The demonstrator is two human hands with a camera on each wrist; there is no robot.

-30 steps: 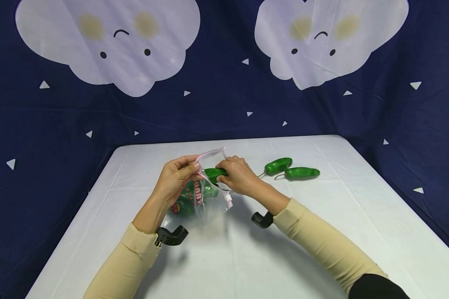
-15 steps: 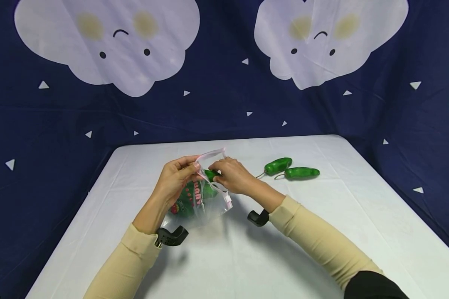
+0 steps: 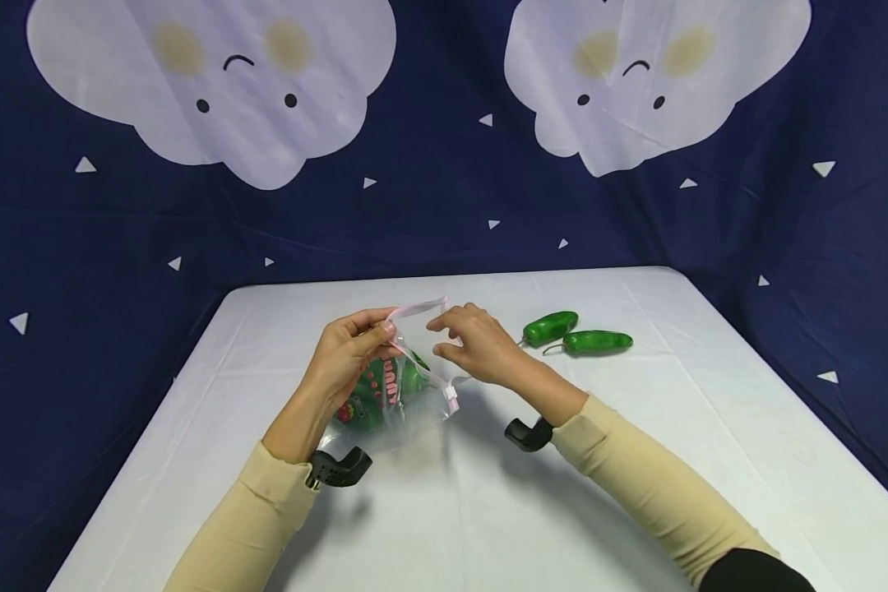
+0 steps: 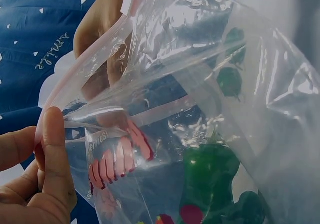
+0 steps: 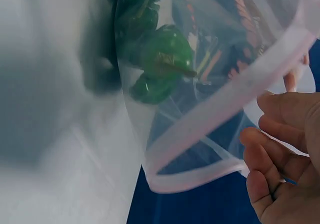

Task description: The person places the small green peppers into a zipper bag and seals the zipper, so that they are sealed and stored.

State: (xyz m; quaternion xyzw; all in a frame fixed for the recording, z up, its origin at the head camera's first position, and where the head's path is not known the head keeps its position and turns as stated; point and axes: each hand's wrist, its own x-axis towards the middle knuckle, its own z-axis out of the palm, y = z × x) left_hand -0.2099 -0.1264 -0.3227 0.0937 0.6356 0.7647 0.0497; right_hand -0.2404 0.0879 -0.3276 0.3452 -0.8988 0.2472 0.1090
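Observation:
My left hand (image 3: 348, 353) pinches the pink-edged rim of a clear zip bag (image 3: 418, 419) between thumb and fingers, and the bag's mouth gapes toward the right. Through the printed plastic, several green peppers show; one green pepper (image 5: 167, 49) has its stem toward the opening in the right wrist view. Just right of the mouth hovers my right hand (image 3: 481, 345), fingers parted and loosely bent, with nothing between them. A white slider (image 4: 129, 3) sits on the zip. Beyond that hand, two long green peppers (image 3: 551, 329) lie on the table.
A white cloth covers the table (image 3: 562, 510). Behind it hangs a dark blue curtain (image 3: 444, 214) printed with clouds and small triangles. Each wrist carries a black camera mount (image 3: 340, 467).
The green pepper that my right hand held went into the bag and was let go. That hand then drew back a little to the right, its fingers spreading. The left hand stayed put.

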